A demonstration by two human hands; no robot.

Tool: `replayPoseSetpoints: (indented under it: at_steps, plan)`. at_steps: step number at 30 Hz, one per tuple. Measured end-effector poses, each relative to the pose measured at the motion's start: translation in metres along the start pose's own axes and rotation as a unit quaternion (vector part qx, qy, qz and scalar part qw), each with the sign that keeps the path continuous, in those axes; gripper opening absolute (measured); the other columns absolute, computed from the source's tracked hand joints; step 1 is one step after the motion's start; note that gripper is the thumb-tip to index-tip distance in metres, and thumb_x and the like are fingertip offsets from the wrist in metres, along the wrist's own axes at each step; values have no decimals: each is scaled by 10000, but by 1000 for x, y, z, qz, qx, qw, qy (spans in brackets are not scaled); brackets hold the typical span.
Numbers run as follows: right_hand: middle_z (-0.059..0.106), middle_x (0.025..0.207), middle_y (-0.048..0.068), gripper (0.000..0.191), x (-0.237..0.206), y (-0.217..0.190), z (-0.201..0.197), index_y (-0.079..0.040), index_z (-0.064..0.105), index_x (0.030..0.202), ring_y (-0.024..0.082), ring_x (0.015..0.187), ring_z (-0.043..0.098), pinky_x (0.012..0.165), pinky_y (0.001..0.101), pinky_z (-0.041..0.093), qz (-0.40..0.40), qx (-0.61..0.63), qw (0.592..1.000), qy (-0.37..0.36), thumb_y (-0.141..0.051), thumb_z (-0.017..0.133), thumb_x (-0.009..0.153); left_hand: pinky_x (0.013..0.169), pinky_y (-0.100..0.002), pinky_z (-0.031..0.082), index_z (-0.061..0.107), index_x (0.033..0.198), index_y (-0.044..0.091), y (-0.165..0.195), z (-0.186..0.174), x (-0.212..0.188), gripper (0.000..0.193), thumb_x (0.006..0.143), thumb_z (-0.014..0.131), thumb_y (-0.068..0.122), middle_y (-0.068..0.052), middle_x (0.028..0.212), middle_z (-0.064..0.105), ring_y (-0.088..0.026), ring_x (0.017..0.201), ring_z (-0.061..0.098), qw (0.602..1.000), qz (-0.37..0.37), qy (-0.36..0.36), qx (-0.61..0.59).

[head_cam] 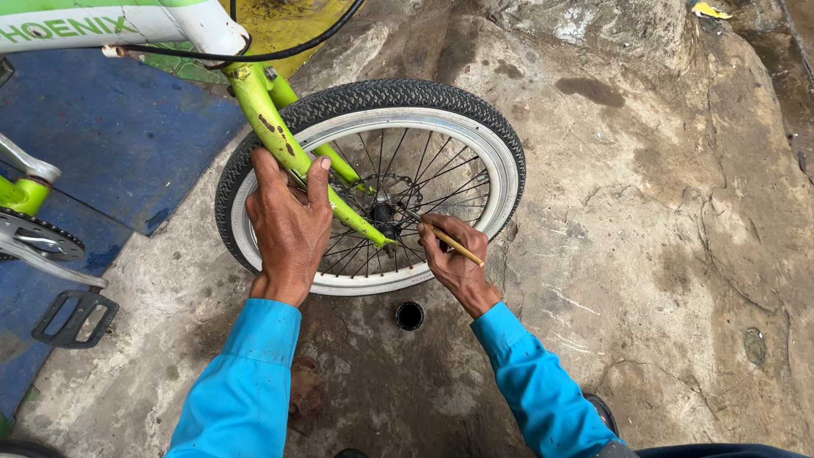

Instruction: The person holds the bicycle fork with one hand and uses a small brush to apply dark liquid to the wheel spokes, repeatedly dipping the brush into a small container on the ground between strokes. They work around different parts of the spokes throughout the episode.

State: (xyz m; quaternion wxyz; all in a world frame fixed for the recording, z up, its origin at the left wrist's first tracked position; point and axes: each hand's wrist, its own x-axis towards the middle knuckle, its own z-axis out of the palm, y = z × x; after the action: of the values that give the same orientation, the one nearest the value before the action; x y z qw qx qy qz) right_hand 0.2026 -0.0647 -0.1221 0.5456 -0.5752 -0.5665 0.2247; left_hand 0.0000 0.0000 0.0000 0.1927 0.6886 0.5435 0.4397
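Front wheel of a small bicycle stood at the centre of the view, its black tyre and white rim resting on rough, cracked concrete ground. A lime-green fork came down from eleven o'clock across the spokes to the hub.

The left hand was clenched around the near fork leg at nine o'clock of the hub, fingers wrapped over the green tube and thumb up along it, covering part of the rim on that side. The right hand sat at four o'clock of the hub, just inside the rim's lower edge, gripping a thin yellowish stick whose tip pointed in among the spokes toward the hub. Both sleeves were bright blue.

A small round black cup stood on the ground at six o'clock of the wheel, just outside the tyre and between the two forearms, apart from both.

From twelve through five o'clock of the wheel the concrete lay open out to the frame's right edge, broken only by ridges and cracks. Room was tighter toward nine o'clock: a blue mat met the concrete along a slanting edge just beside the tyre, and farther out were the chainring and a black pedal near the left border. The white and green frame tube crossed the top-left corner, with a black cable looping beneath it.
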Motion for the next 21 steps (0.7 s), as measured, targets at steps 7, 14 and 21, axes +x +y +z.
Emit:
replayPoseSetpoints:
  at_steps: [7, 14, 21]
  plan:
    - [759, 861, 104, 149, 3, -8, -4, -7, 760, 1074, 169, 741, 781, 578, 271, 620, -24, 35, 998, 42, -116, 739, 974, 613, -384, 583, 398, 1118, 12, 1, 0, 0, 344, 1056, 690, 183, -171, 884, 703, -253, 725, 771, 1000, 2, -1, -17]
    - [775, 833, 109, 175, 7, -10, 2, 19, 764, 1066, 172, 705, 786, 593, 278, 649, 71, 82, 994, -2, -117, 719, 966, 621, -390, 579, 395, 1126, 6, 1, 0, 0, 351, 1055, 693, 178, -174, 860, 705, -261, 725, 769, 1000, 7, 0, -10]
    - [779, 837, 112, 193, 9, -8, -4, 27, 762, 1063, 176, 704, 787, 589, 279, 649, 80, 82, 993, 3, -130, 716, 961, 634, -405, 572, 394, 1125, 7, -1, 0, 1, 358, 1064, 702, 178, -184, 869, 704, -281, 726, 766, 1000, 21, 1, 4]
